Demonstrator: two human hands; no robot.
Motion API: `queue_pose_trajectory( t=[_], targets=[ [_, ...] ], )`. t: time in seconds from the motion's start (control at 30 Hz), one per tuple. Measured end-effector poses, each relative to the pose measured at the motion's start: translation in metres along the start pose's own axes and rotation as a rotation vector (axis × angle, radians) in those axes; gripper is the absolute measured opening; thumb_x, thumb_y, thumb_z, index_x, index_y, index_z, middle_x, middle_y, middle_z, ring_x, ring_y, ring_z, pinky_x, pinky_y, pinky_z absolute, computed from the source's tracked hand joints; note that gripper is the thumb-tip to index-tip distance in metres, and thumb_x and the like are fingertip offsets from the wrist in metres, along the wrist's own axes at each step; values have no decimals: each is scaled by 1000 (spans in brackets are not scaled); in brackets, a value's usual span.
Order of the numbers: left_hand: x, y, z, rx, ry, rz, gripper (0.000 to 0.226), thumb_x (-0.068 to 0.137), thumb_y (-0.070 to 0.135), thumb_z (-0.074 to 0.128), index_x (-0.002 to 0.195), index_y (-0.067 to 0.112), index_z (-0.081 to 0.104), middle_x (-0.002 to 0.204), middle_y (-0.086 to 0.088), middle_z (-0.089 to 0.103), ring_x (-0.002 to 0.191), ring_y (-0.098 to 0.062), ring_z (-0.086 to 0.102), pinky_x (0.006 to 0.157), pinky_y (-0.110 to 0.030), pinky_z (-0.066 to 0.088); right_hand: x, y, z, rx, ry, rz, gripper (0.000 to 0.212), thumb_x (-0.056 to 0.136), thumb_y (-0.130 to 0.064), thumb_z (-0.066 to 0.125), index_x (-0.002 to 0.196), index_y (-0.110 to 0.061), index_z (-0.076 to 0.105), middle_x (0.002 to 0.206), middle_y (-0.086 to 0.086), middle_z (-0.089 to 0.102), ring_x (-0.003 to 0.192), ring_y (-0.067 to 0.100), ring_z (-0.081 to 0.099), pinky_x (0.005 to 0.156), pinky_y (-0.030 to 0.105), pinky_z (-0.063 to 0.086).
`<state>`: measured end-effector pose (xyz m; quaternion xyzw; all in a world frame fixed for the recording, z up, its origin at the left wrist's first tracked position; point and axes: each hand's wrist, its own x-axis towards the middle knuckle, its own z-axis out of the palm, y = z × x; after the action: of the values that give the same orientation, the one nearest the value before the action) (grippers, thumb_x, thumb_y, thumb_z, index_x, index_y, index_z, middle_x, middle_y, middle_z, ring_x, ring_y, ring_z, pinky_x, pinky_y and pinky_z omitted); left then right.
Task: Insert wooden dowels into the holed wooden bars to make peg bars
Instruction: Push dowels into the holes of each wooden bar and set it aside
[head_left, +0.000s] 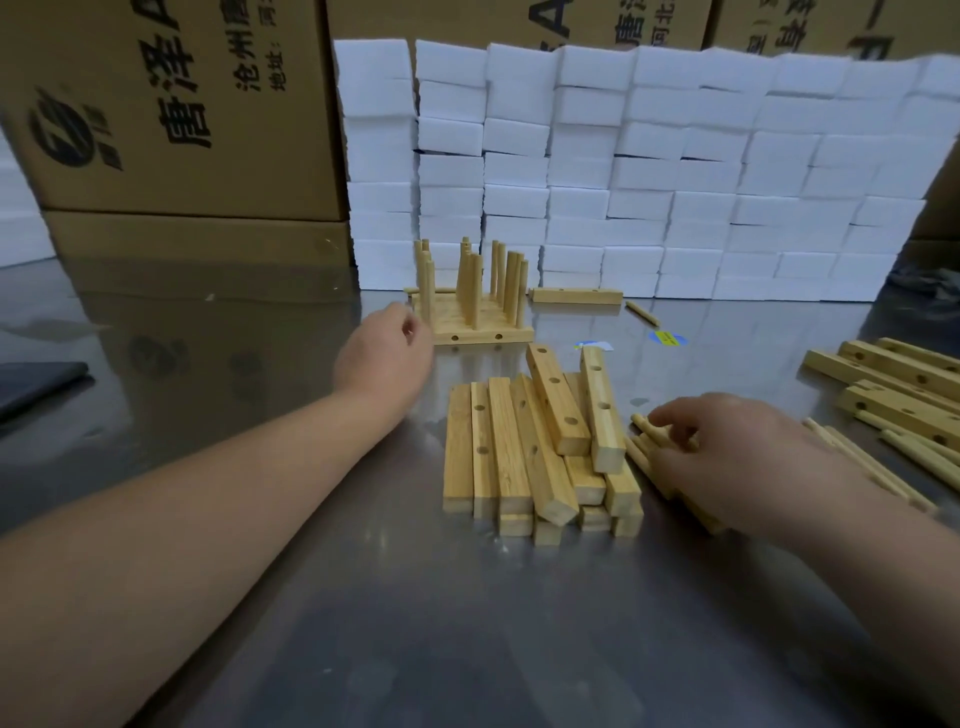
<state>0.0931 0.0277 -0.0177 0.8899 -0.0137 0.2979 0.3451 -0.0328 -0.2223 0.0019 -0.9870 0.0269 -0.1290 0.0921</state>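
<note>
The stack of holed bars (519, 452) lies in the middle of the steel tabletop (363, 597), directly in front of the person, probably so that either hand can reach it. The loose dowels (641, 434) lie just beside its right edge. The finished peg bars (472, 312) stand side by side farther back with their pegs upright, likely parked clear of the working area. One more single bar (576, 295) and a stray dowel (643, 313) lie near them, in front of a wall of white foam blocks (623, 171).

The right hand (737, 452) rests palm down on the loose dowels, with fingers and thumb curled round their near ends, apparently picking some up. The left hand (387, 353) reaches out just beside the peg bars with fingers loosely curled. Nothing shows in its grasp, and contact with the bars cannot be made out.
</note>
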Motion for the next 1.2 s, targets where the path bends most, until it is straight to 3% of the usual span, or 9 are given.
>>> queue_pose_trajectory(
  t=[0.07,0.2,0.37,0.5,0.67,0.8,0.93,1.03,1.2],
  targets=[
    [-22,13,-9,-176,-9,58,19,92,24,41,79,19,54,89,1,52,90,-25,52,74,-34,42,-1,0,1,-44,-15,-23,39,81,-46,49,120,-42,50,108,-12,54,92,12,49,67,26,34],
    [-74,42,-32,-410,-192,261,32,81,41,36,105,33,56,115,6,45,119,-17,41,106,-38,32,-1,-1,0,-121,-67,-27,52,76,-55,54,125,-41,45,110,-11,52,89,12,43,69,26,32],
    [-108,66,-40,-86,-399,656,73,71,57,36,138,29,42,142,1,34,131,-11,20,114,-42,0,-4,-6,-1,-197,-75,-29,45,76,-58,52,113,-34,52,100,-7,54,80,14,41,62,27,31],
    [-109,71,-37,113,-427,766,75,74,57,45,144,35,28,154,3,14,140,-11,5,111,-38,-19,-6,-9,-1,-211,-93,-34,40,81,-55,49,110,-29,53,102,-5,57,87,16,50,62,28,34],
    [-112,73,-34,123,-425,785,61,80,51,43,137,32,39,150,3,24,137,-11,18,110,-34,-18,-3,-10,0,-259,-116,-50,28,92,-43,41,89,-22,59,80,-4,56,73,16,53,50,23,33],
    [-113,73,-34,20,-382,732,40,81,47,45,115,28,51,139,5,39,128,-7,30,111,-26,-10,-1,-10,0,-239,-57,-34,28,93,-32,38,87,-20,62,84,1,57,74,19,53,54,26,36],
    [-112,72,-33,-35,-341,652,20,84,34,57,90,27,39,117,6,54,111,-4,38,106,-14,-6,-5,-13,-3,-53,104,-3,27,95,-32,34,99,-23,59,93,1,49,77,20,43,61,29,28],
    [-111,73,-33,-19,-318,589,21,83,33,57,97,25,44,95,14,55,92,-4,44,110,-21,1,-8,-15,-2,-8,132,-11,28,96,-32,32,105,-21,57,98,1,50,79,19,46,63,29,31],
    [-110,72,-34,-133,-290,502,39,84,27,56,122,23,46,94,32,41,94,22,32,99,-16,18,-9,-14,0,107,171,-52,24,95,-33,36,107,-27,56,94,-3,55,79,16,49,63,30,37]
  ],
)
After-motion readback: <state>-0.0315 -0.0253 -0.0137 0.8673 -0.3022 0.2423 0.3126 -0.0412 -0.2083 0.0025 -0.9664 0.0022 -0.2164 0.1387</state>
